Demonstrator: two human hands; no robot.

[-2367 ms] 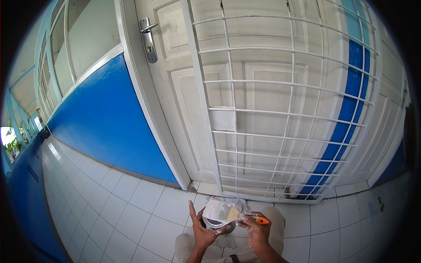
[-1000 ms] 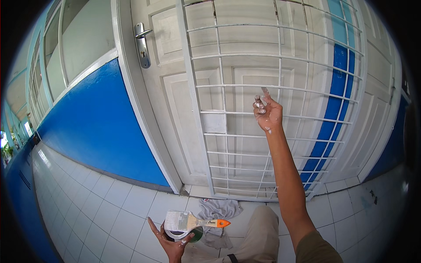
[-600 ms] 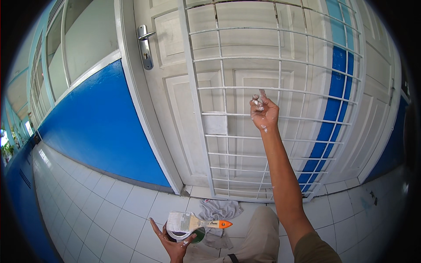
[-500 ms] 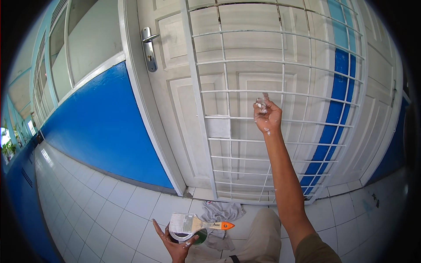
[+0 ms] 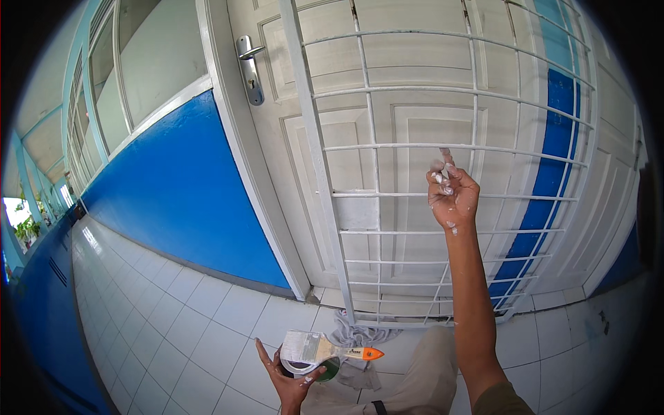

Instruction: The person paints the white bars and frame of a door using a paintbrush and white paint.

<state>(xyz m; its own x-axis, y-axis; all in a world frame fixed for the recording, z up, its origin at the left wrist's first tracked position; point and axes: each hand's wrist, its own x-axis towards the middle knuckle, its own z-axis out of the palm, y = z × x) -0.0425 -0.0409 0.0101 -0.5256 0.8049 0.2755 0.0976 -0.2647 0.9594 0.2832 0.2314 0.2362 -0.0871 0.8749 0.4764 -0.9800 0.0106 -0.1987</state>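
Paintbrush (image 5: 326, 349), one, atop one can (image 5: 329, 370), two hands (image 5: 454, 200), one grille (image 5: 322, 155)

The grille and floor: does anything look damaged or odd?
Brown patches, perhaps rust, break the white near the top of the grille. At far right, dark marks of unclear kind stand out on the pale floor.
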